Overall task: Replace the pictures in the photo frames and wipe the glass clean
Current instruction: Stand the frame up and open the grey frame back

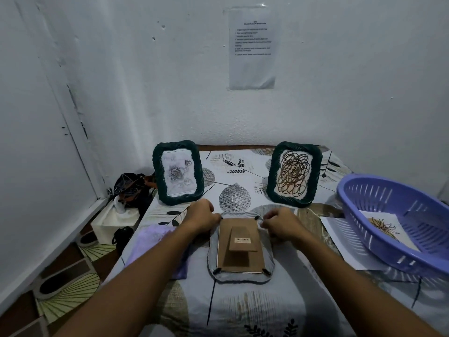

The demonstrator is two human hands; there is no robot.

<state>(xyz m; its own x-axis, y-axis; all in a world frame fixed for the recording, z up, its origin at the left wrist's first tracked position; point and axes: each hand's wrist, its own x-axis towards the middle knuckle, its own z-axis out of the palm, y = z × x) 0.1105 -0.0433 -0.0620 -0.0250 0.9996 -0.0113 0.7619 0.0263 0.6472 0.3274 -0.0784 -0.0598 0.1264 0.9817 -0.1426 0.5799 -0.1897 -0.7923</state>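
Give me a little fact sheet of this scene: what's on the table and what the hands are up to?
Frame being worked on: face-down frame, cardboard back up
Left hand: fingers curled at its far left corner
Right hand: fingers curled at its far right corner
Standing frames: rose picture frame, scribble picture frame
Basket: purple, holds a drawing
Cloth: purple, left of the flat frame

Head-worn view, forward-down over table [243,312]
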